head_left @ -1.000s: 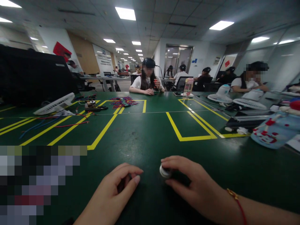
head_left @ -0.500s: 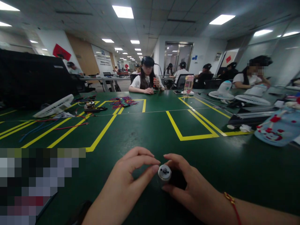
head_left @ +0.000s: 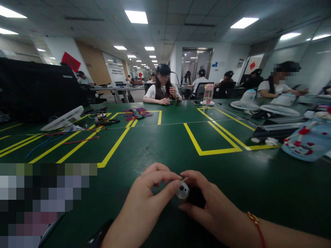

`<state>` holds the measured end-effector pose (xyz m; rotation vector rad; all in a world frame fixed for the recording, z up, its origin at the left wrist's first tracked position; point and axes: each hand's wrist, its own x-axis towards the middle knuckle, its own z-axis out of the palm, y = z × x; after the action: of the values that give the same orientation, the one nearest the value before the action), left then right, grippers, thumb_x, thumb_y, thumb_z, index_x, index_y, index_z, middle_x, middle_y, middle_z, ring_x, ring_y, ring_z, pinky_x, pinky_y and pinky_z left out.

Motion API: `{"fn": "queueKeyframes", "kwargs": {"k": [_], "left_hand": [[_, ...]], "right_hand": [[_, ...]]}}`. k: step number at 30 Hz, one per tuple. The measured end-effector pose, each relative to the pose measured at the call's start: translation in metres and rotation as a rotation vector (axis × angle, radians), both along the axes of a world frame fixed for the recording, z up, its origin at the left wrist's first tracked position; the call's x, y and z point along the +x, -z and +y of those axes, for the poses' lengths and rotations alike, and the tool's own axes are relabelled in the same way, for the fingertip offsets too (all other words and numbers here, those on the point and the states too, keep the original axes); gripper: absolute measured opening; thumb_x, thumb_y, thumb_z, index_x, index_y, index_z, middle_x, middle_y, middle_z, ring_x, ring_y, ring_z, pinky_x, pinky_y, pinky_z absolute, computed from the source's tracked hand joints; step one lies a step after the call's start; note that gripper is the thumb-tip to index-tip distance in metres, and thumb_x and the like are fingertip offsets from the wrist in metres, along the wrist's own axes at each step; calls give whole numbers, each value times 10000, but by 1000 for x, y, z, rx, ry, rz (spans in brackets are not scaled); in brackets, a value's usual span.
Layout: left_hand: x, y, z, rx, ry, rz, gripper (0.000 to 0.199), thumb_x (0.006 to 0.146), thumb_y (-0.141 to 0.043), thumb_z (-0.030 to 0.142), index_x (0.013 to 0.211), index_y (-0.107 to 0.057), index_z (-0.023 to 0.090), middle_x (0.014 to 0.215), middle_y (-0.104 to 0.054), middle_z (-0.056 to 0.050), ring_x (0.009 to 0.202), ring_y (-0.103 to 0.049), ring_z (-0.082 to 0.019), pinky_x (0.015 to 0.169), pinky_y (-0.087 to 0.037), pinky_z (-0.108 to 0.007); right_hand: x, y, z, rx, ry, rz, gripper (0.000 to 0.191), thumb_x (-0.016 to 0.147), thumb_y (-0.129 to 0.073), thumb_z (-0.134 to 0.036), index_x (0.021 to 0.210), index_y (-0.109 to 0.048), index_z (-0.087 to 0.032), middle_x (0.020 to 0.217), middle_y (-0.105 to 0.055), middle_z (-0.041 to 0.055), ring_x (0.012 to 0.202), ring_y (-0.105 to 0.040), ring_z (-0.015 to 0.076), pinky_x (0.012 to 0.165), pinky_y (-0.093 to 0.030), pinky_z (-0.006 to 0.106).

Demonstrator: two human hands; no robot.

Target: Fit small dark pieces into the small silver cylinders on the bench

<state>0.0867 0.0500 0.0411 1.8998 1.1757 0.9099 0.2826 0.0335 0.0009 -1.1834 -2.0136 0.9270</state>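
Note:
A small cylindrical metal motor [head_left: 183,194] stands upright on the green table, its round end face with dark holes turned up towards me. From the right, my right hand [head_left: 210,206] curves around it, thumb at the near side and fingers behind. My left hand [head_left: 152,199] reaches over from the left, thumb and index finger drawn together in a pinch at the motor's top rim. Those fingertips cover part of the end face, so anything small between them is hidden.
Yellow tape [head_left: 113,148] marks the green table [head_left: 155,144]. A pile of coloured wires [head_left: 138,113], a white fan [head_left: 63,119] and a black case [head_left: 36,88] lie left. A blue bag [head_left: 307,141] and fans [head_left: 279,106] stand right. A person [head_left: 161,89] sits opposite.
My left hand has moved slightly right, bringing its pinched fingertips over the motor's top. My right hand stays around the motor. The view has shifted slightly.

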Motion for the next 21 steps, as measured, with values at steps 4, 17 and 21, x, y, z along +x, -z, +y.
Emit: {"fn": "queueKeyframes", "kwargs": {"k": [4, 17, 21], "left_hand": [[-10, 11, 4, 15, -33, 108, 164, 857, -607, 305, 905, -763, 298, 940, -632, -21, 918, -589, -219, 841, -451, -369], [-31, 32, -3, 71, -41, 305, 278, 885, -553, 306, 1137, -660, 353, 1156, -602, -15, 1088, -534, -248, 942, -428, -414], [-41, 33, -15, -8, -14, 237, 263, 929, -467, 369, 1122, -634, 309, 999, -603, -8, 878, -612, -188, 754, -507, -292]], "right_hand": [[0, -4, -2, 67, -1, -22, 458, 774, -583, -169, 1208, -453, -242, 1118, -557, 16, 969, -549, 111, 857, -458, 246], [100, -11, -6, 401, 492, -330, 445, 828, -554, -425, 1231, -481, -251, 1182, -560, 59, 1016, -580, 190, 840, -506, 319], [197, -9, -9, 308, 848, -561, 491, 815, -540, -522, 1203, -503, -222, 944, -634, 94, 646, -617, 157, 536, -494, 279]]}}
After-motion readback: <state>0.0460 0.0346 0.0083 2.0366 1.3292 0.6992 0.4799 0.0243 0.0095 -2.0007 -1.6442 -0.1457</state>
